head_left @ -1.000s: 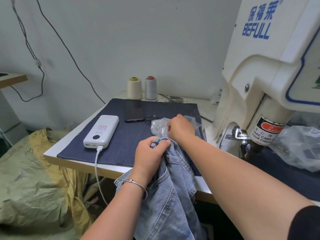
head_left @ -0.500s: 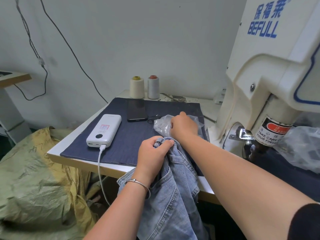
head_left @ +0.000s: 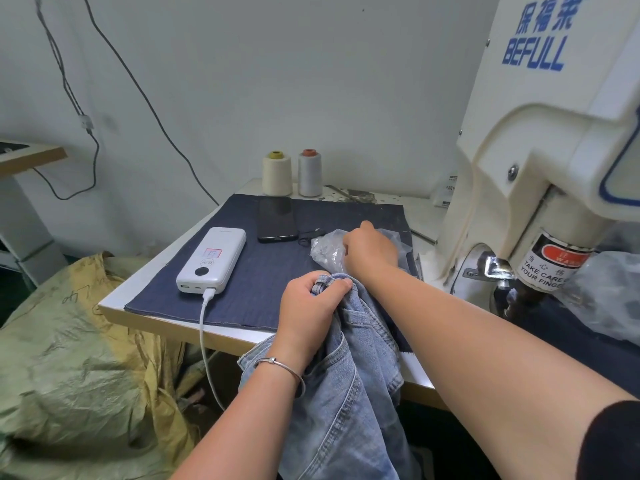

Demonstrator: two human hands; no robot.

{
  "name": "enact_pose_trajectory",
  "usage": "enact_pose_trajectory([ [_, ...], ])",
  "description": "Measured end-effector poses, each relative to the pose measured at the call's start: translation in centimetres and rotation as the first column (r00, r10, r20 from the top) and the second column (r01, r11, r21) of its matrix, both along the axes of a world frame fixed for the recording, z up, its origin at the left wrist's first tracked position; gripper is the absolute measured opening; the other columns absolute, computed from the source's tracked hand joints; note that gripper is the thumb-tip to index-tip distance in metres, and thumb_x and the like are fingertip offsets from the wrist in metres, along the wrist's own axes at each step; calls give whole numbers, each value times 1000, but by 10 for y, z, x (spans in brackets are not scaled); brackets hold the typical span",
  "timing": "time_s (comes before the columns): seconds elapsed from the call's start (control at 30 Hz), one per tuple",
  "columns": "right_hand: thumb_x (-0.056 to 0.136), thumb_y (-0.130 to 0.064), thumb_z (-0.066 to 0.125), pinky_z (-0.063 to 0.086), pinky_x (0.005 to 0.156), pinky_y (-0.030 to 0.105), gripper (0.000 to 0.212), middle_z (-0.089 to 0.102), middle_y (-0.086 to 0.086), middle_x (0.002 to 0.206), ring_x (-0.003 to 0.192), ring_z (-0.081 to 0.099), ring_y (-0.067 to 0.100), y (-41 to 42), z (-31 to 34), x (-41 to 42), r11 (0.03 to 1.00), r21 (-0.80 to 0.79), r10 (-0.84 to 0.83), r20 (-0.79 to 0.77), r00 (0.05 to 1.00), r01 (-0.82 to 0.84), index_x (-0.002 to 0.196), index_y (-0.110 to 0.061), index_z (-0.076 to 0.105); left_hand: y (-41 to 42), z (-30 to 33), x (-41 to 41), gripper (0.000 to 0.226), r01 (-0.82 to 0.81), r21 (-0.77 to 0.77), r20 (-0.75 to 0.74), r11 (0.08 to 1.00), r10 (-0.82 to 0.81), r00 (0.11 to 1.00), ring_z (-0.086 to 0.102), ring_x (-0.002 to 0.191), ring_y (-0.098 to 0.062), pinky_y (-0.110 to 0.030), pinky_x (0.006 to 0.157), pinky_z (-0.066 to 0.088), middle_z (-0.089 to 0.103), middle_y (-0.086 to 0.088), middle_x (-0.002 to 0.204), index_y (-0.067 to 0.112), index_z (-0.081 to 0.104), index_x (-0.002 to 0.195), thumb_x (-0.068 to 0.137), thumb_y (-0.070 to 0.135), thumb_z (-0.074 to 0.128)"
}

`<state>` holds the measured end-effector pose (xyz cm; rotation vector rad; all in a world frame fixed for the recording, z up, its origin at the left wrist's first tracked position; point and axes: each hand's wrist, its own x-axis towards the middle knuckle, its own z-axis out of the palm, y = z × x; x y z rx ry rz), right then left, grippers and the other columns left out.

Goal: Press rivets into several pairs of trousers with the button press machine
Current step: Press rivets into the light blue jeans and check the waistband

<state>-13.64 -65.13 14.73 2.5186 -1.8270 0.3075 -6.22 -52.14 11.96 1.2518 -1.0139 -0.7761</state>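
Light blue denim trousers (head_left: 346,393) hang over the front edge of the table. My left hand (head_left: 311,306) grips their bunched waistband at the table edge. Just beyond it, my right hand (head_left: 370,249) reaches into a clear plastic bag (head_left: 325,251) lying on the dark denim mat (head_left: 249,292); its fingertips are hidden inside the bag, so what they hold cannot be seen. The cream button press machine (head_left: 540,174) stands at the right, its press head (head_left: 519,292) low above the table.
On the mat lie a white power bank (head_left: 213,259) with a white cable, a black phone (head_left: 276,218) and small black snips (head_left: 310,234). Two thread cones (head_left: 291,173) stand at the back. A yellow-green sack (head_left: 76,375) fills the lower left. Another plastic bag (head_left: 606,296) lies right of the press.
My right hand has shifted slightly within the plastic bag. My left hand keeps its grip on the waistband. The view has drifted a little.
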Motion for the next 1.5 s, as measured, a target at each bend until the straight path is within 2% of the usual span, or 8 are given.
enact_pose_trajectory([
  [0.17,94,-9,48,40,63,30,27,47,9,120,87,54,27,0,0,0,1000,-18,-1,17,1000,1,114,-12,67,0,0,0,49,-4,3,9,1000,4,1000,46,70,-17,-33,67,40,50,-10,70,-15,57,78,71,32,67],
  [0.47,90,-8,50,40,86,37,23,48,8,119,115,40,29,20,14,-11,995,-90,-31,192,981,49,102,-14,69,0,0,-1,47,-9,10,-5,1000,9,1000,47,70,-17,-33,67,41,52,-9,69,-14,60,78,70,32,69],
  [0.7,85,-15,67,43,78,29,5,55,2,100,90,56,18,97,33,-41,998,-39,6,818,575,45,81,-15,68,-1,-1,-1,39,-43,32,19,999,43,999,52,71,-15,-32,69,44,61,-8,72,-5,69,79,69,33,70],
  [0.9,82,-10,70,40,62,12,14,56,-9,80,72,54,6,209,14,-123,961,-194,265,843,467,-196,73,-17,62,1,-2,-3,24,-60,33,44,998,59,997,56,69,-15,-33,69,45,66,-5,71,4,72,75,69,28,70],
  [1.0,84,-15,67,40,57,9,15,56,-12,82,73,54,5,219,-3,-197,956,-289,260,753,605,-52,75,-22,58,-1,-4,-2,7,-58,28,76,998,56,996,59,69,-13,-32,70,48,70,3,68,17,76,72,79,20,74],
  [1.13,86,-5,70,44,63,23,16,57,-7,81,77,54,11,178,-13,-286,921,-341,48,577,815,187,76,-14,62,-5,-7,-2,21,-85,34,192,996,77,978,58,69,-8,-28,71,46,69,11,64,29,76,70,86,16,73],
  [1.33,91,-10,61,43,58,31,8,60,3,92,90,56,23,117,-23,-328,960,-279,78,209,975,-17,85,-8,65,-5,-7,-2,12,-152,52,249,987,134,959,60,82,-15,-38,82,46,73,5,79,27,77,73,84,23,75],
  [1.5,95,-15,55,45,62,32,13,59,2,99,94,55,21,102,-33,-329,971,-231,104,169,980,-63,92,-9,66,-6,-7,-3,11,-179,80,275,981,151,950,58,80,-17,-39,82,45,72,-9,86,15,74,76,84,22,75],
])
